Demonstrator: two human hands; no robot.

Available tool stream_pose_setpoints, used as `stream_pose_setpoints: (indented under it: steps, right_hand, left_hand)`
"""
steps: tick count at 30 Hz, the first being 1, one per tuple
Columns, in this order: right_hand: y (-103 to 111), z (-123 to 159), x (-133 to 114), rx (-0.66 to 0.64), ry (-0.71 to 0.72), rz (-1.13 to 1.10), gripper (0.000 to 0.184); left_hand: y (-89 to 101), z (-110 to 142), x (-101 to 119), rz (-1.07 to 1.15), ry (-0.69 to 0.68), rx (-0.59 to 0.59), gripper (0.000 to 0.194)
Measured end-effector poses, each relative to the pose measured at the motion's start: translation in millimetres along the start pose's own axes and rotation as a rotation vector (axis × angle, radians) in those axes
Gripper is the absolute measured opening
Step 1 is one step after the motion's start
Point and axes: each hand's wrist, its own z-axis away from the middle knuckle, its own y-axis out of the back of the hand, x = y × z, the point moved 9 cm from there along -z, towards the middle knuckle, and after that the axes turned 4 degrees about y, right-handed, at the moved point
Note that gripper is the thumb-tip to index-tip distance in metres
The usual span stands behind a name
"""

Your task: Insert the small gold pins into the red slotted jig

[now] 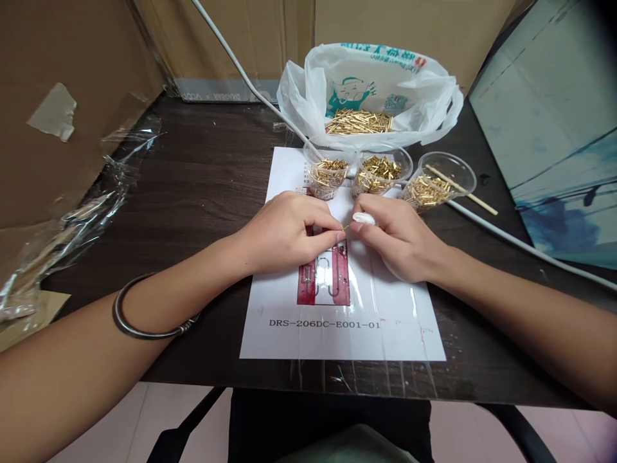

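Three clear plastic cups (439, 181) of shiny brass pins (380, 168) on dark wood-grain table (193, 167), cardboard panels (250, 38) behind. Crinkled white plastic bag (434, 103), green-and-red print, more pins inside. White sheet (274, 341) reads "DRS-206DC-E001-01". Left hand (289, 231), thumb and forefinger pinched, grips small gold piece (346, 227) above red-marked panel (341, 283); right hand (400, 238), curled closed, holds white wad (363, 219).
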Motion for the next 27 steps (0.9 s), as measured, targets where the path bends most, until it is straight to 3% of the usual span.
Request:
stream_pose_setpoints:
  steps: [10, 20, 27]
  right_hand:
    - [-8, 0, -9, -0.074, 0.075, 0.071, 0.031]
    - [-5, 2, 9, -0.087, -0.108, 0.138, 0.027]
    - [-8, 2, 2, -0.109, 0.003, 0.156, 0.027]
  left_hand:
    - [-0.4, -1, 1, 0.001, -0.006, 0.014, 0.019]
    - [0.6, -1, 1, 0.009, 0.002, 0.015, 0.019]
    - [-0.5, -1, 2, -0.009, -0.009, 0.004, 0.021]
